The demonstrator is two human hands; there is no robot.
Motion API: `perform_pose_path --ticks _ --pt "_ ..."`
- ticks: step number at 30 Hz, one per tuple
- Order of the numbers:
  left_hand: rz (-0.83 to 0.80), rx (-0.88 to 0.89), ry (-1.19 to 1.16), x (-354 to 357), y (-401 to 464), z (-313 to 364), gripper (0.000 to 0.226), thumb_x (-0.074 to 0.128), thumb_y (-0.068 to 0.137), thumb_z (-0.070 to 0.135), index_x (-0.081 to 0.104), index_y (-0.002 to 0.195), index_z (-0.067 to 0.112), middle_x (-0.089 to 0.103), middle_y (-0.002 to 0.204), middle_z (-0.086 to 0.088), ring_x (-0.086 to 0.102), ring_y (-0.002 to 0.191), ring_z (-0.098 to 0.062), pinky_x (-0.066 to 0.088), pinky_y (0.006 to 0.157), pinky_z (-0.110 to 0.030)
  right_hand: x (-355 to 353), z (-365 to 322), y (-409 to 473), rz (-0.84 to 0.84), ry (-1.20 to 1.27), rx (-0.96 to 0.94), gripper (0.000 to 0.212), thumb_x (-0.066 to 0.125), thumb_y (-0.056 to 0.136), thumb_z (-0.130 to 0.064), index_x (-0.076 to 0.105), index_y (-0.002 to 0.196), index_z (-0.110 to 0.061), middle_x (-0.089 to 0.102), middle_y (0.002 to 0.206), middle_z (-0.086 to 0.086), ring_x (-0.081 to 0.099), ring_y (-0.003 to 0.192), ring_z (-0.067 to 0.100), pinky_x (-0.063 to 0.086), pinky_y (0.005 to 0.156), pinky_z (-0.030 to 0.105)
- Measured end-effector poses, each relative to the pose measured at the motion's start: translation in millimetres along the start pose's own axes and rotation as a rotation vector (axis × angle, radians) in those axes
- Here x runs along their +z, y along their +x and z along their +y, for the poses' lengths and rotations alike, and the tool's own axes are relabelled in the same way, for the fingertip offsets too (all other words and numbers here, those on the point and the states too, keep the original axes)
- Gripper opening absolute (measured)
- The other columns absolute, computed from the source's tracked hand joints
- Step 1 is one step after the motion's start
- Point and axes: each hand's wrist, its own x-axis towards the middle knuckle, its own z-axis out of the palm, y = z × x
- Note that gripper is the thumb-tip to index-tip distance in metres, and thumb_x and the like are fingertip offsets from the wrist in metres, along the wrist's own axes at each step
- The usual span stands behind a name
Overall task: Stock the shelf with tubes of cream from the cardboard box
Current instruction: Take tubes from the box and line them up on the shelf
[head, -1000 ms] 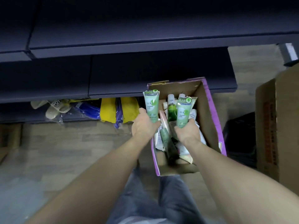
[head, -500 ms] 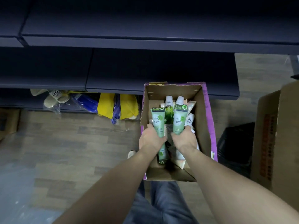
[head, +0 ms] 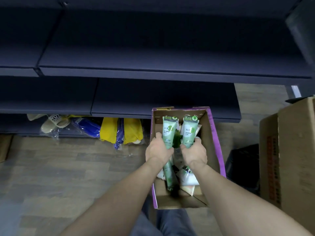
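Your left hand [head: 158,151] grips a pale green tube [head: 168,132] around its lower part, fingers curled round it, with the crimped end pointing to the far side. Your right hand [head: 194,153] grips a second green tube [head: 188,129] the same way, just right of the first. The two tubes stand side by side, close but apart, both raised over the box [head: 214,150].

The box is open cardboard with a purple outer edge. It sits on the wood-look floor [head: 68,167] right in front of you, its far end against the lower shelf [head: 153,101]. Inside it lie more tubes [head: 169,176], loosely piled, some green and some white; a long green one runs toward the near end, partly under your left wrist.

The dark shelves rise in tiers on the far side; an upper shelf [head: 153,62] spans the width above the lower one. Under the lowest shelf, at the left, there are pale slippers [head: 54,122] in clear wrap, a blue packet [head: 88,127] and yellow packets [head: 110,130].

A big brown carton [head: 293,159] stands at the right, with a black bag [head: 243,160] between it and the box.
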Motion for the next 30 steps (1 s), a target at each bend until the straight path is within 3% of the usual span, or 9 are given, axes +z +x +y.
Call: perform_pose_path --ticks 4,12,23,30 --pt "0.109 0.028 -0.058 -44 4 19 0.051 0.071 0.078 0.031 0.04 0.117 0.016 0.057 0.112 -0.007 0.06 0.099 -0.029 0.042 0.07 -0.034 -25 -37 -11 0.058 0.044 -0.069 0.036 0.065 0.085 -0.033 0.046 0.111 -0.015 0.065 0.102 0.007 0.06 0.089 0.031 0.042 0.069 0.032" --pt "0.305 0.078 -0.153 -139 1 48 0.048 0.07 0.077 0.03 0.037 0.109 0.016 0.057 0.108 -0.005 0.06 0.094 -0.028 0.042 0.069 -0.033 -75 -106 -35 0.199 0.083 -0.263 0.038 0.066 0.077 -0.032 0.04 0.102 -0.017 0.063 0.097 0.005 0.062 0.085 0.028 0.053 0.073 0.038" --pt "0.699 0.41 -0.207 -300 -39 113 0.046 0.068 0.079 0.036 0.041 0.112 0.02 0.056 0.106 0.002 0.052 0.083 -0.02 0.038 0.069 -0.032 -174 -229 -92 0.421 0.306 -0.62 0.03 0.061 0.075 -0.036 0.043 0.097 -0.026 0.064 0.082 -0.007 0.062 0.072 0.016 0.05 0.066 0.034" --pt "0.791 0.57 -0.257 -355 -70 126 0.046 0.071 0.069 0.04 0.046 0.106 0.027 0.063 0.098 0.011 0.062 0.086 -0.017 0.047 0.071 -0.033 -240 -289 -139 0.542 0.498 -0.863 0.027 0.062 0.073 -0.045 0.045 0.091 -0.033 0.064 0.079 -0.012 0.064 0.073 0.011 0.052 0.066 0.033"
